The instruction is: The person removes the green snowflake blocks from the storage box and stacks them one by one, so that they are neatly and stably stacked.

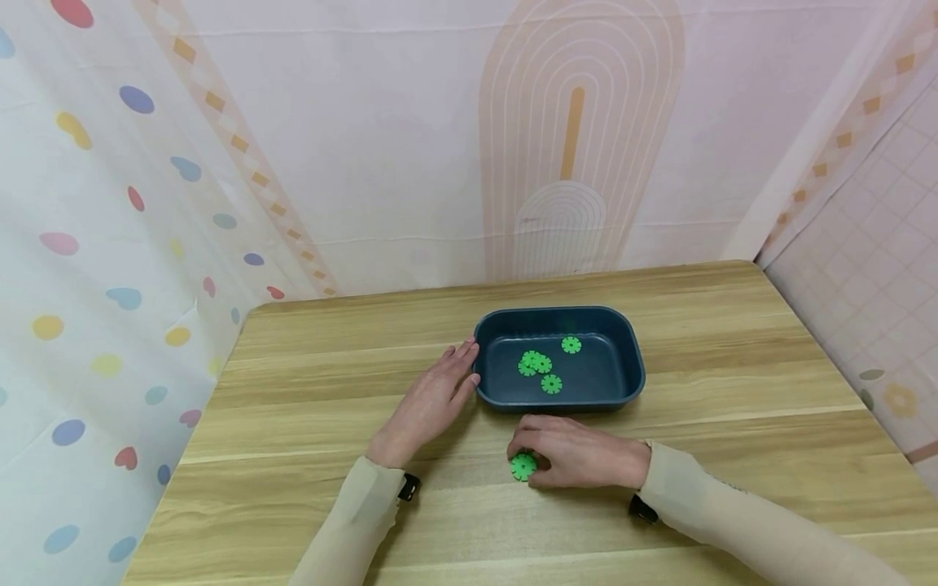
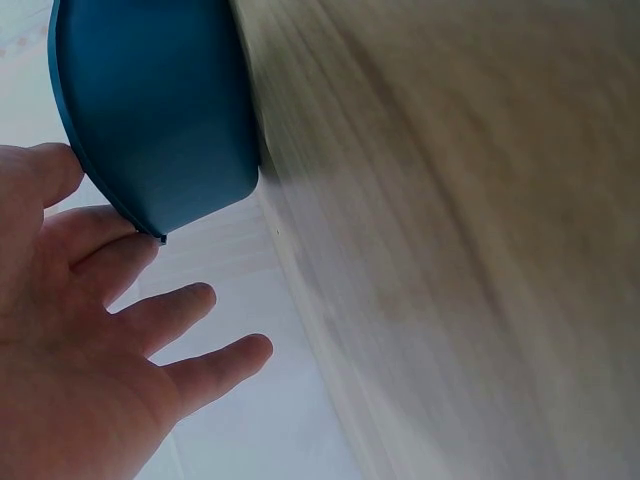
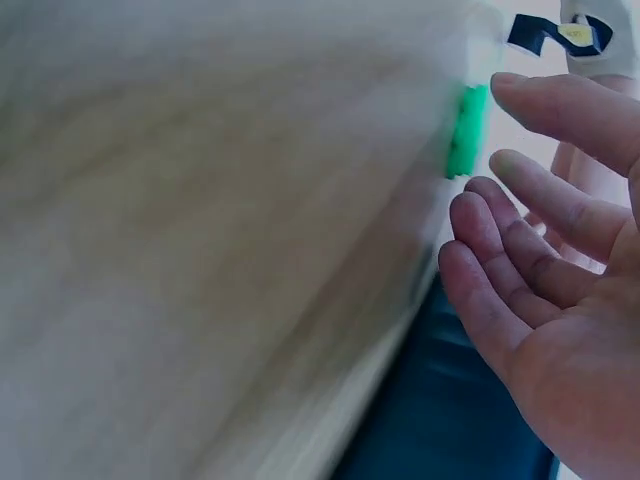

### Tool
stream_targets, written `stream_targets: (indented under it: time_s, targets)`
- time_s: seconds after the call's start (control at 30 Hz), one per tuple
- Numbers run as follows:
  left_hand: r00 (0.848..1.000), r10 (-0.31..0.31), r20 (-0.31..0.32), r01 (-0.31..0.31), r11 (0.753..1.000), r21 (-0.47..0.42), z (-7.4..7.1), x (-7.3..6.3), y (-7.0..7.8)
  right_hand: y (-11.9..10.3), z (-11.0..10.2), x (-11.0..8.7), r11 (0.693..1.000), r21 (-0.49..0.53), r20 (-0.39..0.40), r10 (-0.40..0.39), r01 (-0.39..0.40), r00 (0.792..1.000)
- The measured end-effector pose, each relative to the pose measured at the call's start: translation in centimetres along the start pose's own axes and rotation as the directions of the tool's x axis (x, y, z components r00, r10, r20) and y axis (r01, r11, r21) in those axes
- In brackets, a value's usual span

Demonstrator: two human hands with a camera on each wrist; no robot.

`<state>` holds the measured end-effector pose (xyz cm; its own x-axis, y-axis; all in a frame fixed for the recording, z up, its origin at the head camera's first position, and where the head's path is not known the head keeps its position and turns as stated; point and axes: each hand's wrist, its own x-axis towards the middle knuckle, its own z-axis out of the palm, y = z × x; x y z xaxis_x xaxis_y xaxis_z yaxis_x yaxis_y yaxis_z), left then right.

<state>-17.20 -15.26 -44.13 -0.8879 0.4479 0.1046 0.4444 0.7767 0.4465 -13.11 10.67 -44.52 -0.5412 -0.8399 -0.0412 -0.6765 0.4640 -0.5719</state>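
Wood table [image 1: 293,391] with pastel curtains all around. Left hand [image 1: 432,399] lies flat, fingers straight and slightly apart, tips touching the left end of the blue tray [image 1: 630,358]. Four green discs [image 1: 538,364] sit inside the tray. Just in front of it, the right hand [image 1: 579,452] rests on the table, fingers curled over another green disc [image 1: 523,466], touching it; can't tell if it's actually pinched.
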Motion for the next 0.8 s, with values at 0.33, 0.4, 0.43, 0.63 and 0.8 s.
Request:
stream_targets:
  time_s: [0.33, 0.4, 0.43, 0.63, 0.8]
  targets:
    - [1.000, -0.013, 0.012, 0.013, 1.000, 0.011, -0.1, 0.1, 0.1, -0.6, -2.2, -1.2, 0.997, 0.063, -0.110, -0.044, 0.051, 0.993]
    - [1.000, -0.018, 0.017, 0.017, 1.000, 0.012, -0.1, 0.1, 0.1, -0.5, -2.5, -1.4, 0.993, 0.070, -0.163, -0.085, 0.098, 0.983]
    - [1.000, -0.018, 0.018, 0.018, 1.000, 0.010, -0.1, 0.1, 0.1, -0.5, -2.7, -1.4, 0.990, 0.069, -0.193, -0.106, 0.121, 0.976]
    - [1.000, -0.013, 0.017, 0.013, 1.000, 0.006, 0.0, 0.2, 0.0, 0.1, -3.9, -1.9, 0.986, 0.049, -0.357, -0.132, 0.159, 0.925]
    - [1.000, -0.005, 0.009, 0.005, 1.000, 0.008, 0.0, 0.1, 0.0, 0.8, -5.0, -2.2, 0.992, 0.083, -0.432, -0.050, 0.095, 0.901]
